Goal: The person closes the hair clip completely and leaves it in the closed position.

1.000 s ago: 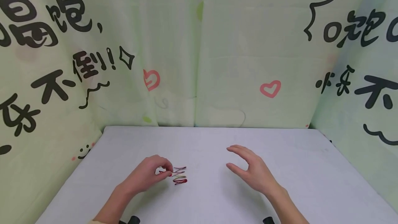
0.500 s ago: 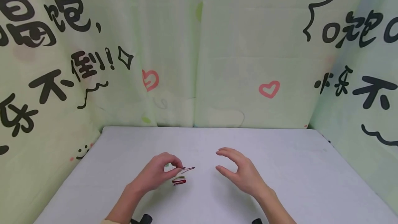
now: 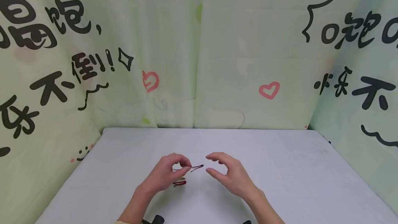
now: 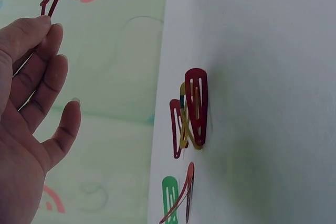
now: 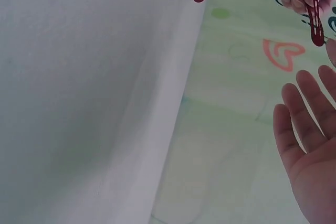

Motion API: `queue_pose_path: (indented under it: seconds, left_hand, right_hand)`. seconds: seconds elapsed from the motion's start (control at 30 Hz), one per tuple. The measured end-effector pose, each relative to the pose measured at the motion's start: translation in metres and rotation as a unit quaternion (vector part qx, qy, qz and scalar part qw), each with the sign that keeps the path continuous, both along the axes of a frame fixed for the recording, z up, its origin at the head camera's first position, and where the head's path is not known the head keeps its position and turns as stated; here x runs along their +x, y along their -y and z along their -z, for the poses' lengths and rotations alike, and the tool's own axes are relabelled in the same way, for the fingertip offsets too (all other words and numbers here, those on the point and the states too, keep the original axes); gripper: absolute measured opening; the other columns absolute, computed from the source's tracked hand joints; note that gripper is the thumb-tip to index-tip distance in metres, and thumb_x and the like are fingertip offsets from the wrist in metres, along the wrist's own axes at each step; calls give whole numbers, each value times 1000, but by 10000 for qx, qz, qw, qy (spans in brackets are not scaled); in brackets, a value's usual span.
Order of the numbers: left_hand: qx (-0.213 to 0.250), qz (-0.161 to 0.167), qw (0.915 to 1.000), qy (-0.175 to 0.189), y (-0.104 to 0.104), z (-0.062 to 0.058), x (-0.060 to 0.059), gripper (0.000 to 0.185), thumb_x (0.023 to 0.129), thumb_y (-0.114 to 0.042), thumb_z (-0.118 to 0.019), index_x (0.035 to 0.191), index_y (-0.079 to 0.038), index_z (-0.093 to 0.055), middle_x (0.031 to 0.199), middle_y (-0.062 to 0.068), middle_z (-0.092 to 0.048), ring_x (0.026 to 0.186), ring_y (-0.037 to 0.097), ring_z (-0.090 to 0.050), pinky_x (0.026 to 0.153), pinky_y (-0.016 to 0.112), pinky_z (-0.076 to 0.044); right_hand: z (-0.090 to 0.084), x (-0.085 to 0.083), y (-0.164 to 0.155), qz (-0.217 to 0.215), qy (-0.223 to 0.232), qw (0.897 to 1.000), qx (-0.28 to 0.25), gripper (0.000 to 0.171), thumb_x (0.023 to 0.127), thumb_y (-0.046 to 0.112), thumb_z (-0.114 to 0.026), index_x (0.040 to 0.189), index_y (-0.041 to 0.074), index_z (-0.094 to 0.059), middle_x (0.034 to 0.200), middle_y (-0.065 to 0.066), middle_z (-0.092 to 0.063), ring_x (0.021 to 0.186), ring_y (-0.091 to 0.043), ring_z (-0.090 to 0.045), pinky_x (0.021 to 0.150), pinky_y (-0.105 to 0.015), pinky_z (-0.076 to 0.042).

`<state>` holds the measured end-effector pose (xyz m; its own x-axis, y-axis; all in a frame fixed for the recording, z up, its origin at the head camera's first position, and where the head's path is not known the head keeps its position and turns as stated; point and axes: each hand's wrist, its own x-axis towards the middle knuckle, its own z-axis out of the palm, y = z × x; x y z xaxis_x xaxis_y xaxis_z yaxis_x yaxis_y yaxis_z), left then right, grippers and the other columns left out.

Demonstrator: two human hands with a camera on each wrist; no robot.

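Six hair clips (image 4: pixel 203 106) (two hands (image 3: pixel 231 177))

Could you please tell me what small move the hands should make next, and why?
Probably the right hand should move in and pinch the red hair clip by its free end: the left hand pinches the other end, and the clip points toward the right hand, which is open close by and holds nothing.

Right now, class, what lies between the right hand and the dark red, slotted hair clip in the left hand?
Nothing: in the head view, the gap from right hand to hair clip shows only white tabletop.
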<state>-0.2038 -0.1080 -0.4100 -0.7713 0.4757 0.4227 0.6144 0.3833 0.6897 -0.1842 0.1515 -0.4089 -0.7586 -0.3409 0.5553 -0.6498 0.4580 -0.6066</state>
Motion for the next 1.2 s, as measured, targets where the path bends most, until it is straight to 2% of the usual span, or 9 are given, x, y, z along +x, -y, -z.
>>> queue_pose_path:
  seconds: [0.27, 0.47, 0.57, 0.73, 0.9, 1.03, 1.2]
  left_hand:
    - [142, -104, 9995, 257, -11, 0, -1, 10, 93, -7, -73, 96, -17, -73, 89, -14, -65, 87, 9, -59, 82, 39, -53]
    - [369, -221, 9982, 407, -19, 3, -4, 10, 93, -9, -74, 97, -18, -73, 87, -16, -66, 87, 9, -61, 85, 42, -51]
    - [476, -280, 9978, 363, -22, 5, -6, 9, 94, -10, -73, 98, -17, -73, 88, -15, -67, 87, 9, -62, 87, 43, -51]
    - [684, -307, 9966, 339, -26, 9, -9, 8, 95, -9, -70, 100, -15, -73, 91, -9, -70, 90, 11, -64, 88, 38, -51]
    - [911, -256, 9936, 620, -27, 12, -8, 17, 92, -3, -69, 104, -15, -73, 96, -6, -71, 94, 17, -63, 91, 45, -51]
    - [1098, -294, 9914, 643, -29, 15, -8, 18, 89, -6, -75, 105, -16, -73, 96, -4, -71, 94, 22, -63, 90, 45, -50]
    - [1235, -482, 9895, 573, -34, 19, -9, 15, 89, -8, -77, 100, -18, -74, 92, -9, -69, 92, 17, -63, 90, 48, -50]
  right_hand:
    - [0, -2, 8, -27, -145, 9997, -208, 28, 83, 4, -82, 106, 17, -72, 100, 12, -71, 95, -11, -66, 82, -37, -55]
    - [1, -5, 12, 32, -184, 9993, -334, 21, 85, 3, -80, 96, 19, -72, 88, 14, -68, 82, -8, -63, 75, -33, -54]
    - [1, -7, 14, 139, -88, 9992, -378, 19, 85, 3, -80, 92, 19, -72, 84, 17, -66, 79, -6, -62, 73, -32, -55]
    - [0, -9, 16, 290, 194, 9980, -522, 16, 86, 5, -80, 92, 17, -72, 84, 16, -67, 76, -7, -64, 71, -29, -54]
    - [0, -11, 16, 448, 430, 9961, -623, 18, 85, 2, -80, 92, 16, -72, 84, 15, -69, 76, -7, -65, 70, -30, -55]
    - [1, -12, 17, 551, 445, 9956, -616, 20, 84, -1, -80, 91, 16, -72, 83, 16, -67, 75, -8, -64, 70, -29, -54]
    - [2, -12, 17, 645, 423, 9956, -523, 22, 84, -2, -79, 91, 17, -72, 82, 18, -65, 75, -7, -61, 70, -27, -53]
